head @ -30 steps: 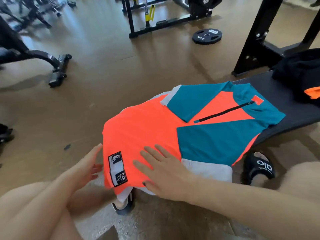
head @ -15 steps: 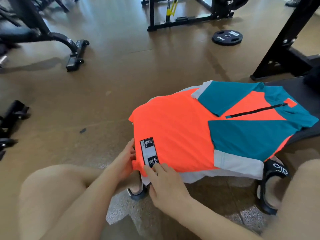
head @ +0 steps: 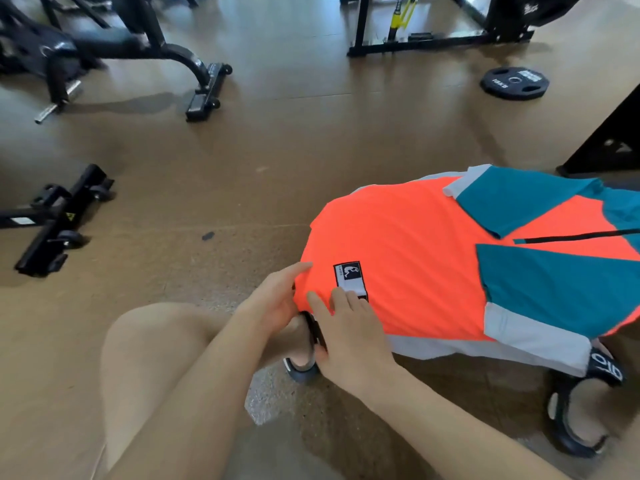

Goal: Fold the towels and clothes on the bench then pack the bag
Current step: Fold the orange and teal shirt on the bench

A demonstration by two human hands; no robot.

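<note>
An orange, teal and grey zip-neck shirt (head: 433, 258) lies spread flat over the end of the bench, which it hides almost entirely. A black and white label (head: 349, 273) sits near its hem. My left hand (head: 273, 301) holds the hem's left corner, with its fingers along the orange edge. My right hand (head: 349, 329) pinches the hem beside the label, fingers on top of the cloth and thumb below the edge. No towels or bag are in view.
My bare left knee (head: 156, 344) and my feet in black slides (head: 581, 414) are under the shirt's near edge. A black weight plate (head: 514, 83) lies on the brown floor. Black machine frames (head: 201, 95) and a wheeled foot (head: 52, 230) stand to the left.
My right hand slid from lying flat on the orange panel down to the hem, and my left hand came in to the hem corner. The view swung left, and the dark bundle on the bench left the frame.
</note>
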